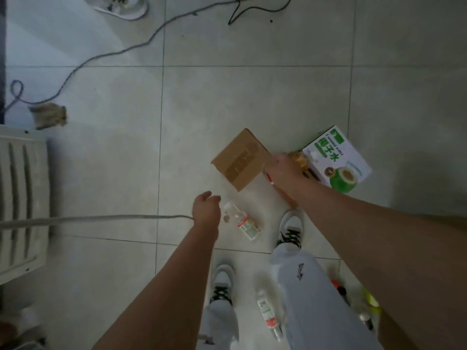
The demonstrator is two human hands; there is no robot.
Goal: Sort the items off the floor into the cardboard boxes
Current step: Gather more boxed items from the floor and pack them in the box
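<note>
White-green box point(338, 160) reading "Coconut water", plain brown cardboard box point(240, 160)

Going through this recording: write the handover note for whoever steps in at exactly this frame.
Left hand: open, holds nothing, beside the clear bottle lying on the floor.
Right hand: grips a blurred yellowish item between the brown cardboard box and the coconut water box.
Done: cannot tell; the boxes' insides are hidden.
Left: box the yellowish item, then the clear bottle, the second bottle by the left shoe, and the coloured items at lower right.
</note>
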